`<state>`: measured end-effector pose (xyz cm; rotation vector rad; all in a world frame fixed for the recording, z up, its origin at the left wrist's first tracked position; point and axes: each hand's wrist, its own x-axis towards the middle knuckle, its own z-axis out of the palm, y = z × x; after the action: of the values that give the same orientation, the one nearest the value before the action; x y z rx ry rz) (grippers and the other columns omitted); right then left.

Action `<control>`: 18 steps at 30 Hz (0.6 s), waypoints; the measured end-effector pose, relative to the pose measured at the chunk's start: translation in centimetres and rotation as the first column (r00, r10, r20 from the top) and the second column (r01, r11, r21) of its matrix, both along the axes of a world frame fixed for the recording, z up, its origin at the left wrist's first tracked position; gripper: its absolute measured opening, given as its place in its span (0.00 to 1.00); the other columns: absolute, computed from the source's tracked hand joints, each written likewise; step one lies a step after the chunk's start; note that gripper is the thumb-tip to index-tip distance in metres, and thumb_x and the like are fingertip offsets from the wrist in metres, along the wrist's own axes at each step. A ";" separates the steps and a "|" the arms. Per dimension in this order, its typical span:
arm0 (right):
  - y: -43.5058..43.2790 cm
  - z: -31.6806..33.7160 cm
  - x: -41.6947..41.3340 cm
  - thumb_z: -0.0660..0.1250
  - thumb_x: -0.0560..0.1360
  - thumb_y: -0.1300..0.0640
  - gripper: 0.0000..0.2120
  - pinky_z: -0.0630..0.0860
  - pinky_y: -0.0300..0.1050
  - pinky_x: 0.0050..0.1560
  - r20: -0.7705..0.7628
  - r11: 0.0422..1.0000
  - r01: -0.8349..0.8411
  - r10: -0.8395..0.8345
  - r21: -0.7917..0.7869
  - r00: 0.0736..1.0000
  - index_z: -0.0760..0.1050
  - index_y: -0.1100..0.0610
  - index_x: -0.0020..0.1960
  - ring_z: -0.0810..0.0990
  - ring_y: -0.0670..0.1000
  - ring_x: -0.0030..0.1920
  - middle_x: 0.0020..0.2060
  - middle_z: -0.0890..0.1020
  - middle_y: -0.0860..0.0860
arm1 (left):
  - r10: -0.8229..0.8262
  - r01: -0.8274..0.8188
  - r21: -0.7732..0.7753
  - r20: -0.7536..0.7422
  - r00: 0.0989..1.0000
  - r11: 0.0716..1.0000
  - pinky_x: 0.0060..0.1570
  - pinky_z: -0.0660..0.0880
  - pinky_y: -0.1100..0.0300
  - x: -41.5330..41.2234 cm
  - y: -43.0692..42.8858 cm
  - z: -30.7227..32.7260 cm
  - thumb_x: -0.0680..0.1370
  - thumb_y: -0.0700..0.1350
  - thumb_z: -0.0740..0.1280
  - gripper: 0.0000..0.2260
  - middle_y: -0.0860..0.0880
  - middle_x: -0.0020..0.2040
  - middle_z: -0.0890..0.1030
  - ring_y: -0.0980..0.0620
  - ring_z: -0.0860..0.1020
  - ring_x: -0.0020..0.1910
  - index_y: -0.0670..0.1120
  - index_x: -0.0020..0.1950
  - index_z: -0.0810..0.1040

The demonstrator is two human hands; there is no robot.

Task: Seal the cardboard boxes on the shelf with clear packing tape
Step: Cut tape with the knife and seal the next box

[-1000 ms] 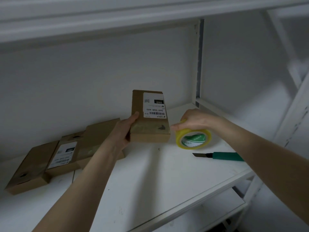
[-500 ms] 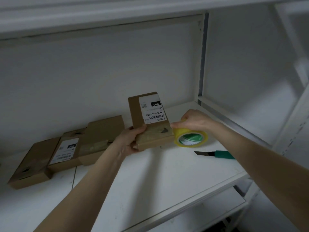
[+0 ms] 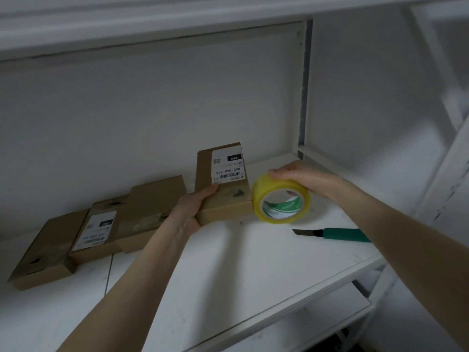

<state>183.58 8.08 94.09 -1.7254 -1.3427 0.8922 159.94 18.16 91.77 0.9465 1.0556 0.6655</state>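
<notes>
A flat cardboard box (image 3: 203,171) with a white shipping label lies in the middle of the white shelf (image 3: 228,275). My left hand (image 3: 191,212) grips its near left corner, thumb on top. My right hand (image 3: 302,177) holds a roll of yellowish clear packing tape (image 3: 281,199) from above, pressed against the box's near right corner. To the left lie three more flat cardboard boxes: a plain one (image 3: 154,207), a labelled one (image 3: 97,232) and one at the far left (image 3: 45,250).
A green utility knife (image 3: 337,234) with its blade out lies on the shelf just right of the tape roll. A white upright post (image 3: 302,87) stands at the back right. Another shelf board (image 3: 304,323) sits below, and a shelf overhead.
My left hand tilted the labelled box down flatter and drew it nearer, and its grip shifted to the near corner. My right hand brought the tape roll up against the box's right corner.
</notes>
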 end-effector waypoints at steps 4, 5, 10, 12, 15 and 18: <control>0.5 0.6 0.7 0.72 0.71 0.42 0.18 0.73 0.39 0.36 0.167 0.997 0.063 -0.069 0.043 0.983 0.77 0.56 0.36 0.78 0.47 0.32 0.28 0.79 0.47 | -0.005 0.006 -0.016 0.065 0.998 1.000 0.32 0.81 0.56 -0.3 0.2 0.7 0.71 0.45 0.74 0.12 0.44 0.46 0.84 0.47 0.82 0.42 0.43 0.52 0.80; 0.5 0.7 0.9 0.72 0.70 0.40 0.19 0.72 0.41 0.38 0.243 0.998 0.056 -0.060 0.020 0.968 0.76 0.56 0.34 0.78 0.49 0.32 0.28 0.78 0.49 | -0.006 0.007 -0.016 0.074 0.997 1.000 0.33 0.81 0.55 -0.4 0.3 1.0 0.71 0.45 0.74 0.13 0.44 0.47 0.84 0.47 0.82 0.42 0.43 0.52 0.80; 0.9 0.9 0.7 0.71 0.68 0.35 0.23 0.71 0.44 0.39 0.309 0.993 0.119 -0.118 0.014 0.944 0.72 0.53 0.30 0.77 0.51 0.32 0.28 0.76 0.49 | 0.015 -0.004 -0.066 0.170 0.985 0.998 0.31 0.81 0.56 -0.5 -0.1 1.0 0.72 0.45 0.73 0.12 0.44 0.47 0.84 0.48 0.83 0.42 0.44 0.54 0.79; 0.9 0.9 0.4 0.70 0.69 0.34 0.23 0.70 0.42 0.37 0.325 0.990 0.143 -0.136 0.000 0.936 0.72 0.52 0.30 0.77 0.49 0.33 0.28 0.76 0.48 | 0.011 0.006 -0.071 0.228 0.974 0.997 0.30 0.80 0.57 -0.4 -0.3 0.9 0.74 0.45 0.71 0.12 0.45 0.48 0.84 0.48 0.83 0.42 0.45 0.55 0.79; 0.7 0.4 -0.3 0.67 0.70 0.32 0.24 0.70 0.41 0.36 0.346 0.987 0.153 -0.126 -0.050 0.930 0.76 0.53 0.36 0.78 0.48 0.35 0.33 0.79 0.48 | -0.003 0.025 -0.067 0.316 0.949 0.997 0.28 0.79 0.58 -0.1 -0.9 0.9 0.76 0.45 0.68 0.06 0.46 0.40 0.85 0.50 0.84 0.35 0.45 0.51 0.79; 0.8 -0.3 -1.3 0.67 0.71 0.34 0.25 0.71 0.41 0.37 0.247 0.989 0.139 -0.123 -0.048 0.961 0.76 0.58 0.38 0.78 0.49 0.35 0.34 0.79 0.50 | 0.006 0.040 -0.103 0.411 0.912 0.994 0.30 0.80 0.59 0.3 -1.7 0.6 0.76 0.47 0.67 0.09 0.46 0.41 0.85 0.50 0.84 0.35 0.45 0.54 0.79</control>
<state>182.30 8.93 93.74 -2.0009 -1.3482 0.6721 160.21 16.50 92.41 0.6789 0.6995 0.7458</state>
